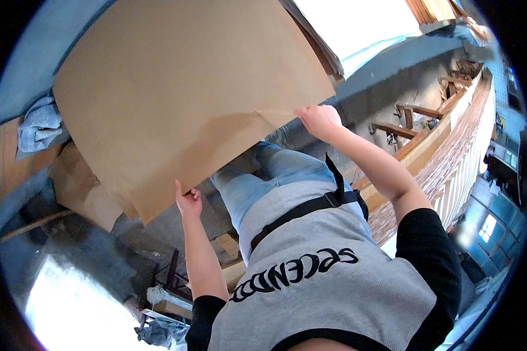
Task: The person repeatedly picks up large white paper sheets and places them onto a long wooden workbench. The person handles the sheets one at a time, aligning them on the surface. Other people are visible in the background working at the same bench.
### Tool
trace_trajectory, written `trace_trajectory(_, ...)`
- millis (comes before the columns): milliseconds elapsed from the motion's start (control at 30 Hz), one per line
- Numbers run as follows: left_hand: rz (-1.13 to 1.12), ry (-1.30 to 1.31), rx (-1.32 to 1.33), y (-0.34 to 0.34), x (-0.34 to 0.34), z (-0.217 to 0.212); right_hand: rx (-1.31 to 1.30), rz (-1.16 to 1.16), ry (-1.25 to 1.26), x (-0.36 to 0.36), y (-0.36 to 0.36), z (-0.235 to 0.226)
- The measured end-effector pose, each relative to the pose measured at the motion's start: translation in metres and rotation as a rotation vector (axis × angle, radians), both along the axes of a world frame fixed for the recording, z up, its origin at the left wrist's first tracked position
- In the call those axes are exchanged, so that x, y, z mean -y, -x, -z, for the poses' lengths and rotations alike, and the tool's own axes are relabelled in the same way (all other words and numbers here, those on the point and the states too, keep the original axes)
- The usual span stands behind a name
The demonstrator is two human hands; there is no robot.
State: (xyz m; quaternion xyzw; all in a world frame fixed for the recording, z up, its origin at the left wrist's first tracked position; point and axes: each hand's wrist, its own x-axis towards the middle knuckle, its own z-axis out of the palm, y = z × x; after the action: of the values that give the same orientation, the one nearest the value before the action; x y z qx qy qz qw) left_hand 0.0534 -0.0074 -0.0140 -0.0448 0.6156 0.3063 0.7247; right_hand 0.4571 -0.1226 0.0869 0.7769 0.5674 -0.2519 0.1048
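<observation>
Left hand has its grip pinched shut on the lower corner of the big brown cardboard sheet, thumb on the near face, fingers tucked behind. Right hand clamped on the sheet's right-hand edge, fingers curled over it, arm stretched out w/ black sleeve at the shoulder. Sheet is held up in front of the person, bowed a bit, filling the upper-left of the view & tilted so its low corner sits at the left hand. Below the sheet: blue jeans and a grey top w/ a black strap across it. Left of the sheet, a crumpled grey cloth and a second brown cardboard piece lying partly under it. Right of the sheet, well apart, wooden framing and a long brick-coloured wall.
</observation>
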Motion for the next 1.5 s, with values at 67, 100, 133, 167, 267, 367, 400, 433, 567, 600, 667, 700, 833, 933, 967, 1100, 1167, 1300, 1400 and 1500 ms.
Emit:
trace_trajectory(67,0.012,-0.006,-0.010,-0.002,-0.002,-0.002,0.004,-0.004,0.030,-0.001,0.002,0.001)
trace_trajectory(100,0.030,-0.021,-0.004,-0.005,-0.004,-0.007,0.025,-0.001,0.045,-0.003,0.002,0.004)
trace_trajectory(133,0.048,-0.035,0.002,-0.006,-0.004,-0.010,0.045,0.002,0.060,-0.002,0.002,0.006)
trace_trajectory(167,0.046,-0.029,-0.008,0.002,-0.002,-0.002,0.002,-0.008,0.034,0.002,-0.002,0.009)
trace_trajectory(267,0.052,0.007,0.010,0.004,-0.001,-0.004,-0.150,0.097,-0.255,0.019,-0.025,0.031)
trace_trajectory(367,0.070,0.014,-0.021,0.021,0.002,0.018,-0.274,0.426,-0.472,0.014,-0.081,0.039)
trace_trajectory(400,0.083,0.017,-0.032,0.010,-0.001,0.002,-0.299,0.553,-0.484,0.014,-0.102,0.043)
trace_trajectory(433,0.097,0.019,-0.045,0.003,-0.004,-0.007,-0.241,0.738,-0.614,0.016,-0.121,0.057)
trace_trajectory(567,0.110,0.060,-0.123,0.021,-0.004,0.008,-0.120,1.140,-0.491,0.012,-0.184,0.086)
trace_trajectory(600,0.115,0.060,-0.131,0.022,-0.004,0.007,-0.112,1.167,-0.466,0.009,-0.192,0.091)
trace_trajectory(667,0.124,0.066,-0.131,0.021,-0.005,0.005,-0.045,1.159,-0.421,0.007,-0.201,0.104)
trace_trajectory(700,0.128,0.072,-0.124,0.021,-0.006,0.003,0.013,1.124,-0.403,0.005,-0.202,0.113)
trace_trajectory(833,0.157,0.076,-0.129,0.010,-0.008,-0.010,0.172,0.997,-0.244,-0.004,-0.206,0.121)
trace_trajectory(933,0.139,0.103,-0.156,0.014,-0.008,-0.008,0.147,1.081,-0.223,-0.006,-0.211,0.116)
trace_trajectory(967,0.138,0.093,-0.151,0.016,-0.008,-0.005,0.126,1.121,-0.222,-0.006,-0.214,0.110)
trace_trajectory(1100,0.125,0.068,-0.133,0.011,-0.005,-0.009,0.015,1.156,-0.264,0.001,-0.229,0.098)
trace_trajectory(1167,0.132,0.061,-0.109,0.005,-0.006,-0.014,-0.104,1.169,-0.342,0.007,-0.241,0.095)
trace_trajectory(1300,0.165,0.029,-0.068,0.018,-0.004,0.003,-0.261,1.213,-0.761,0.027,-0.289,0.101)
trace_trajectory(1400,0.104,0.026,-0.071,0.008,0.001,-0.005,-0.500,1.279,-0.878,-0.019,-0.278,0.013)
trace_trajectory(1500,0.021,0.068,-0.020,0.017,0.005,0.003,-0.600,1.044,-0.837,-0.065,-0.235,-0.052)
